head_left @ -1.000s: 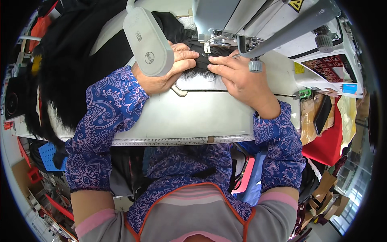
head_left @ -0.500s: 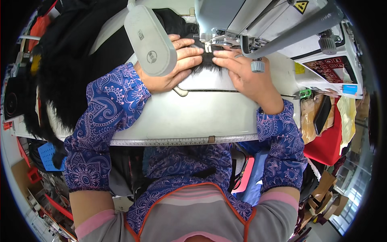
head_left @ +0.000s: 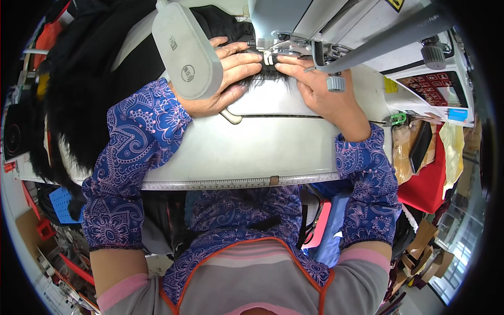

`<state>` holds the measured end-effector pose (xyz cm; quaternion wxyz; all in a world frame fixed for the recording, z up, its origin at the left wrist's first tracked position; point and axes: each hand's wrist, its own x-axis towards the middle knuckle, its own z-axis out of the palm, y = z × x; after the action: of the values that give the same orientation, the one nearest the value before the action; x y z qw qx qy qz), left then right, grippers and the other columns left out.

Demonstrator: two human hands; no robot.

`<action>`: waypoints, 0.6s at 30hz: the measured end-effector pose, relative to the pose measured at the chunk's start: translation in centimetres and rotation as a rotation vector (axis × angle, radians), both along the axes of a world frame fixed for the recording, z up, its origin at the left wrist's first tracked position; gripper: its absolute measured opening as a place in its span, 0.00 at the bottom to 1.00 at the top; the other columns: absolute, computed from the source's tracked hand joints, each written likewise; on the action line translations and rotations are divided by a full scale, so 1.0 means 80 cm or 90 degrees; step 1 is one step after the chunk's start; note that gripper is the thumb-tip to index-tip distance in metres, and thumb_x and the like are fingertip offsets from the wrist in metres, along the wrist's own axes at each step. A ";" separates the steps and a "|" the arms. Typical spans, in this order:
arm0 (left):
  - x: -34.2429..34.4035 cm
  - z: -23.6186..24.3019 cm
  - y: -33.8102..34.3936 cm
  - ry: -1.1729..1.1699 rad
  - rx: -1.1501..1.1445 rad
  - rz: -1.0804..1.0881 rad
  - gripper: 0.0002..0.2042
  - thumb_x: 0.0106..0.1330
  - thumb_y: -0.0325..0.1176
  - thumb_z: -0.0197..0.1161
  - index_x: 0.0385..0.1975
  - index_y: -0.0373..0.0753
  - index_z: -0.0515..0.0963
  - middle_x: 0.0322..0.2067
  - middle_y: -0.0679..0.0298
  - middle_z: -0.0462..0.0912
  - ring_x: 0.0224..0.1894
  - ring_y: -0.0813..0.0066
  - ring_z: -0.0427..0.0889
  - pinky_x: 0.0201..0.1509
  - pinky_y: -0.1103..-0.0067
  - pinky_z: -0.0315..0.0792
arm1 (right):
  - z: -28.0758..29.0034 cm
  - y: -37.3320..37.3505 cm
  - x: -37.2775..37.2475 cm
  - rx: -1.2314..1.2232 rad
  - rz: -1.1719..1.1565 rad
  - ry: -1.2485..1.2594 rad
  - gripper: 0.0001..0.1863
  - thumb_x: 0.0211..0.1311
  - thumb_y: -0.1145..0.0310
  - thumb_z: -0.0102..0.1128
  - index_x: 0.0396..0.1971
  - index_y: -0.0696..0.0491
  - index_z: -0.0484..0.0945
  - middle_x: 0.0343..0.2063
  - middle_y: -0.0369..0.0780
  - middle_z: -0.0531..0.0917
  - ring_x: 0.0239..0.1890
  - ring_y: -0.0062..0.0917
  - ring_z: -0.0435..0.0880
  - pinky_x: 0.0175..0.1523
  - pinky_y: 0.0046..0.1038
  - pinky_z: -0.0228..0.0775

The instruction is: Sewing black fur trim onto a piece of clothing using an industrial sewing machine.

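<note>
The left hand lies palm down, its grip spread flat, with fingertips pressing on black furry cloth just left of the needle area. The right hand reaches in from the other side, fingers stretched out and fingertips at the same cloth; whether its grip pinches the cloth with the thumb cannot be told. The cloth lies between the two sets of fingertips, at the white presser foot of the sewing machine, its fur fringing toward the person. A grey oval device hangs over the left hand, hiding part of it. Around them spreads the white tabletop, with a measuring tape along its near edge. A large heap of black furry material covers the left end. On the right, beyond the hand, are a control panel, a green clip and red cloth.
</note>
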<state>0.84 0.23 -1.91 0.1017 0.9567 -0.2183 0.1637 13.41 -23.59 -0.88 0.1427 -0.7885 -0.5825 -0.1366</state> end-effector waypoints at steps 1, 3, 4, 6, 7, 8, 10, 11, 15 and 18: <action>-0.001 0.000 0.001 -0.001 -0.002 0.000 0.22 0.57 0.31 0.62 0.54 0.42 0.77 0.57 0.63 0.78 0.61 0.61 0.74 0.68 0.59 0.62 | 0.001 0.000 -0.001 0.004 0.000 0.000 0.20 0.53 0.78 0.59 0.44 0.40 0.84 0.45 0.28 0.86 0.45 0.22 0.84 0.50 0.28 0.73; -0.002 0.001 0.002 0.047 0.042 0.009 0.22 0.65 0.38 0.59 0.60 0.45 0.72 0.61 0.64 0.74 0.67 0.64 0.67 0.73 0.59 0.56 | 0.001 0.000 -0.001 0.011 0.002 0.000 0.21 0.53 0.78 0.59 0.45 0.40 0.84 0.45 0.29 0.86 0.45 0.22 0.84 0.50 0.28 0.73; -0.002 0.001 0.003 0.047 0.042 0.010 0.22 0.65 0.38 0.59 0.60 0.45 0.72 0.61 0.64 0.74 0.67 0.64 0.67 0.73 0.59 0.56 | 0.000 -0.001 0.001 0.003 0.006 0.005 0.21 0.54 0.78 0.58 0.45 0.40 0.84 0.45 0.30 0.86 0.45 0.23 0.84 0.50 0.29 0.73; -0.002 0.000 0.002 0.040 0.044 0.012 0.22 0.65 0.38 0.58 0.60 0.45 0.72 0.61 0.63 0.74 0.67 0.64 0.67 0.73 0.59 0.56 | -0.003 -0.002 0.002 -0.004 0.010 0.009 0.21 0.54 0.78 0.58 0.46 0.40 0.84 0.45 0.31 0.86 0.45 0.24 0.85 0.50 0.29 0.74; -0.002 -0.001 0.001 0.039 0.044 0.013 0.22 0.65 0.38 0.58 0.60 0.45 0.72 0.61 0.63 0.74 0.67 0.64 0.67 0.73 0.59 0.56 | -0.006 -0.001 0.003 -0.011 -0.004 0.020 0.22 0.55 0.77 0.58 0.47 0.39 0.83 0.45 0.32 0.86 0.45 0.25 0.84 0.50 0.29 0.74; -0.001 -0.003 0.000 0.015 0.016 0.017 0.22 0.61 0.35 0.60 0.57 0.43 0.74 0.59 0.63 0.76 0.64 0.62 0.71 0.71 0.58 0.58 | -0.008 -0.001 0.004 -0.017 -0.019 0.030 0.22 0.56 0.77 0.57 0.49 0.39 0.83 0.45 0.33 0.86 0.45 0.26 0.84 0.50 0.30 0.74; 0.000 -0.005 -0.001 -0.009 -0.011 0.022 0.22 0.57 0.33 0.61 0.55 0.42 0.76 0.58 0.62 0.77 0.61 0.60 0.74 0.69 0.57 0.61 | -0.011 0.000 0.007 -0.044 -0.047 0.015 0.22 0.57 0.76 0.56 0.50 0.38 0.82 0.45 0.34 0.86 0.46 0.26 0.84 0.50 0.31 0.74; 0.000 -0.006 0.001 -0.020 -0.008 0.021 0.22 0.58 0.33 0.61 0.55 0.42 0.76 0.58 0.62 0.77 0.61 0.60 0.74 0.69 0.57 0.61 | -0.013 0.001 0.009 -0.071 -0.074 0.002 0.23 0.58 0.75 0.55 0.51 0.37 0.81 0.45 0.35 0.86 0.47 0.27 0.84 0.50 0.32 0.74; 0.004 -0.003 0.001 -0.003 -0.031 -0.027 0.21 0.58 0.31 0.61 0.54 0.41 0.76 0.58 0.61 0.77 0.60 0.58 0.75 0.68 0.58 0.62 | -0.032 -0.007 0.025 -0.093 -0.088 0.022 0.23 0.59 0.75 0.54 0.52 0.36 0.80 0.46 0.35 0.85 0.47 0.28 0.84 0.50 0.33 0.74; 0.005 -0.005 -0.002 0.002 -0.049 -0.036 0.21 0.58 0.30 0.61 0.54 0.41 0.76 0.58 0.61 0.77 0.60 0.56 0.74 0.69 0.58 0.61 | -0.029 -0.007 0.023 -0.080 -0.076 0.028 0.23 0.58 0.76 0.54 0.52 0.38 0.81 0.46 0.35 0.85 0.46 0.29 0.84 0.49 0.32 0.75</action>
<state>1.23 0.09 -2.31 0.1435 0.9457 -0.2383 0.1679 15.27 -24.15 -3.20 0.0970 -0.8322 -0.5384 -0.0907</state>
